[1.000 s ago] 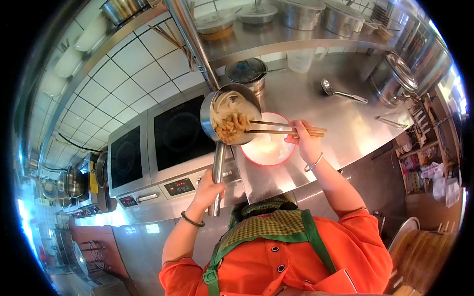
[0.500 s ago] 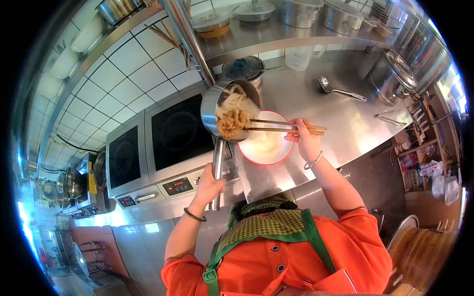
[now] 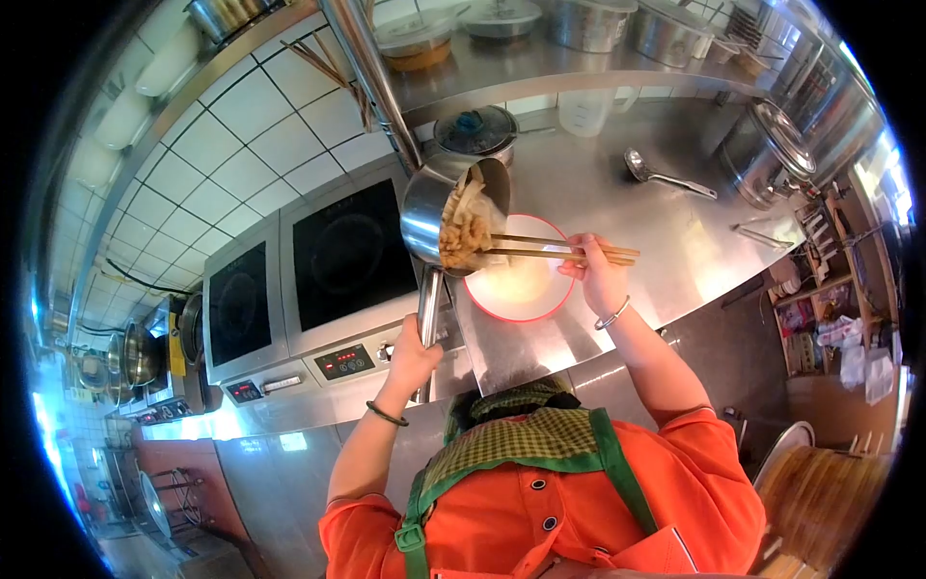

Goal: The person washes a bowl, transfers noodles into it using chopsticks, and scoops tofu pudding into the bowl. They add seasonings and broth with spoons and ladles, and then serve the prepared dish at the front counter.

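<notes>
My left hand (image 3: 416, 355) is closed round the handle of a steel saucepan (image 3: 424, 214), which is tipped steeply with its mouth facing right. Inside lie pale strips and brown lumpy food (image 3: 465, 232). My right hand (image 3: 596, 272) grips a pair of wooden chopsticks (image 3: 564, 253), whose tips reach the food at the pan's mouth. Below the chopsticks a white bowl (image 3: 521, 294) with a red rim stands on the steel counter; something pale is in it, and its left side is partly hidden by the pan.
Left of the pan is an induction cooker (image 3: 347, 246). A lidded pot (image 3: 477, 133) stands behind. A ladle (image 3: 666, 180), tongs (image 3: 765, 235) and a tall lidded pot (image 3: 772, 154) are on the right. Lidded containers line the shelf (image 3: 579, 77) above.
The saucepan has tipped further toward the bowl, and the food in it has slid toward its lower rim. The chopsticks have barely moved.
</notes>
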